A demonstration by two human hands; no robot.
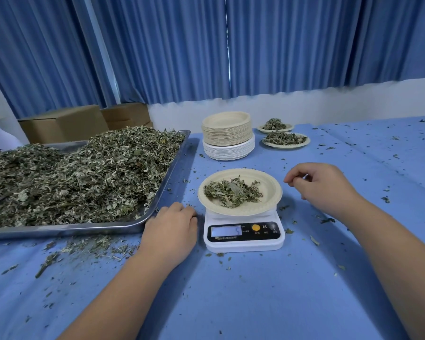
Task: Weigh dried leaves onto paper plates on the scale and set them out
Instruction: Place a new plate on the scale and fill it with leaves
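Observation:
A cream paper plate (268, 192) with a small heap of dried leaves (232, 192) sits on the white digital scale (243, 242), whose display is lit. My right hand (322, 186) hovers just right of the plate with its fingers loosely curled and nothing plainly held. Left of the scale, my left hand (172, 227) rests on the blue table by the near corner of the metal tray (177, 165). Its fingers are curled loosely and hold nothing. The tray is piled high with dried leaves (84, 175).
A stack of paper plates (227, 138) stands behind the scale. Two filled plates (286, 141) (275, 126) lie to its right. Cardboard boxes (66, 123) sit behind the tray. Leaf crumbs are scattered over the blue tablecloth (255, 303).

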